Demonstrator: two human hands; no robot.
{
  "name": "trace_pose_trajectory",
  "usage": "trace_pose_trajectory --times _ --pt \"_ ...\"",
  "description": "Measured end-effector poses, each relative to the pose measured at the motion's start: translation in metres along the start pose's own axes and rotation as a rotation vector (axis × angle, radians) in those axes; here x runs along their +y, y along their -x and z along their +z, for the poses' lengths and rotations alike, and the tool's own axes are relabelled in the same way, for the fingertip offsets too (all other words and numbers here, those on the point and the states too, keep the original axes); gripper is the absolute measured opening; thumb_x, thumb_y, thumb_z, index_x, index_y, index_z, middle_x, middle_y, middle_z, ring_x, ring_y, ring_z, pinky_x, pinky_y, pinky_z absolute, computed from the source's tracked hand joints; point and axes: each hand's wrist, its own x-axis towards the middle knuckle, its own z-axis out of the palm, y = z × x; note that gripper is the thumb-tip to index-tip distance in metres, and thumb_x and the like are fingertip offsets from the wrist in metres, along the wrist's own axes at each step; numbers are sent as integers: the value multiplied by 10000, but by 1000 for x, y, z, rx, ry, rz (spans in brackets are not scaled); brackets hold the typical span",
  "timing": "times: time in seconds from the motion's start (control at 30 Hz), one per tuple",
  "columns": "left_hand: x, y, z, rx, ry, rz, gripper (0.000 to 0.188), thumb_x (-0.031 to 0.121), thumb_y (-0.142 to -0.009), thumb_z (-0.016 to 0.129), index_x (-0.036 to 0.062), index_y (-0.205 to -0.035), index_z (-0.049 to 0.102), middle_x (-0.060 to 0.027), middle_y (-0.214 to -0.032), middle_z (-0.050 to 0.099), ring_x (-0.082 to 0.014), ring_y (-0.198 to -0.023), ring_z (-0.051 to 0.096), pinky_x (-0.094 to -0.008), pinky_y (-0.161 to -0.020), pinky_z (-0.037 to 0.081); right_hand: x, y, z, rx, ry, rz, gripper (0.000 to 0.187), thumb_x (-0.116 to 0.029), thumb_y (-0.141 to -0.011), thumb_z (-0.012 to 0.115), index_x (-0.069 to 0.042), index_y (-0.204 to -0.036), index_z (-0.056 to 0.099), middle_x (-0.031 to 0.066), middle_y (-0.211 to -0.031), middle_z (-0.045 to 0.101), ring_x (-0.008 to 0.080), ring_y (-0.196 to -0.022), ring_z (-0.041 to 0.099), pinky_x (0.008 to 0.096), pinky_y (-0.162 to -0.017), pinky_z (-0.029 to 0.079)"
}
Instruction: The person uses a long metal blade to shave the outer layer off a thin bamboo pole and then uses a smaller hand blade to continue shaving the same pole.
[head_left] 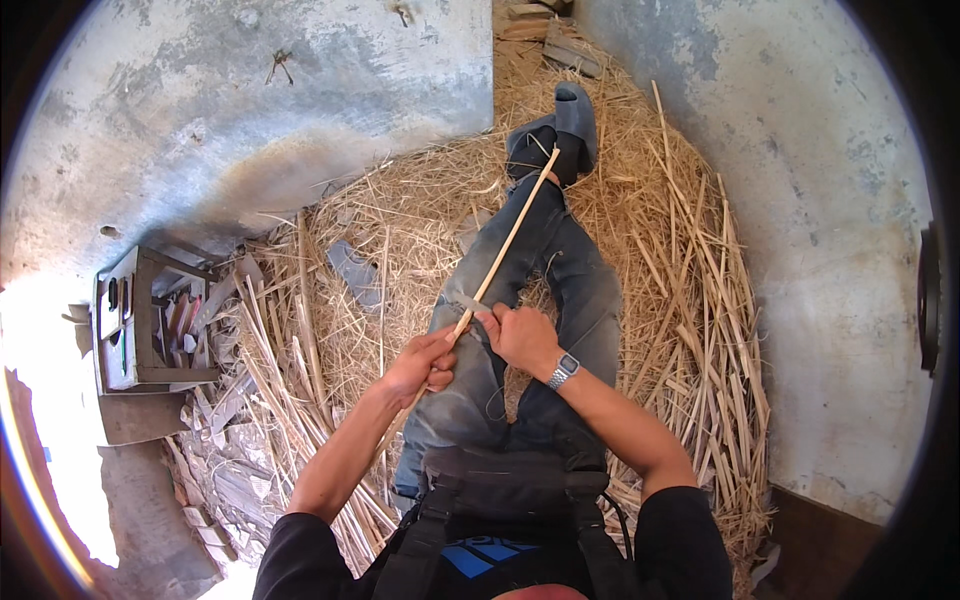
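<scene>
A long, thin, pale strip of split wood or bamboo (512, 232) runs slantwise over my outstretched legs, from near my feet to beside my left hip. My left hand (422, 364) is closed around its lower part, with the fingers curled. Just above, my right hand (523, 338) is closed beside the strip, over my knees. A small, flat, greyish blade-like piece (463, 301) reaches from the right fingers across the strip; its handle is hidden in the hand. Dark, dusty trousers (455, 415) lie under both hands.
Straw and shavings (410, 225) cover the floor. Long strips lie in piles on the right (715, 365) and the left (285, 375). A small wooden box stand (125, 320) with tools is at the left. Worn plaster walls (830, 250) rise close by.
</scene>
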Motion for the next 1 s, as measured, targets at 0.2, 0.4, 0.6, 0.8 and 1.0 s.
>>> trace_pose_trajectory --times 0.2,0.4,0.6,0.8,1.0 --pt "-31 57 -22 112 -34 -110 426 242 -1075 483 67 -1462 465 50 -643 327 -60 -479 283 -228 -438 226 84 -22 -12 45 -101 351 578 -481 -1048 407 -33 -819 692 240 -756 683 466 -772 664 550 -694 536" --pt "-33 72 -31 -62 17 -80 452 295 -1057 519 55 -1436 471 55 -632 335 -57 -481 275 -231 -460 241 86 -25 -23 372 -370 323 606 -449 -1065 432 18 -701 561 225 -606 565 431 -577 530 488 -578 447" --pt "-10 12 -7 -124 198 -58 413 283 -1088 434 65 -1438 458 81 -634 301 -42 -485 270 -225 -497 265 65 -8 -26 377 -1165 367 266 -309 -1081 427 -73 -1055 547 -28 -681 458 56 -574 436 241 -500 340" --pt "-3 -9 -5 -150 131 -80 400 304 -1098 389 98 -1434 459 87 -636 292 -41 -483 278 -223 -506 274 36 22 -35 374 -811 212 294 -289 -1060 489 -37 -1199 549 48 -668 577 131 -555 562 322 -517 421" --pt "-4 -11 -5 -195 221 -116 404 310 -1100 382 103 -1438 458 84 -640 294 -45 -480 268 -226 -502 273 37 36 -39 176 -377 266 418 -424 -1015 535 -33 -896 622 168 -605 594 393 -617 635 465 -574 476"
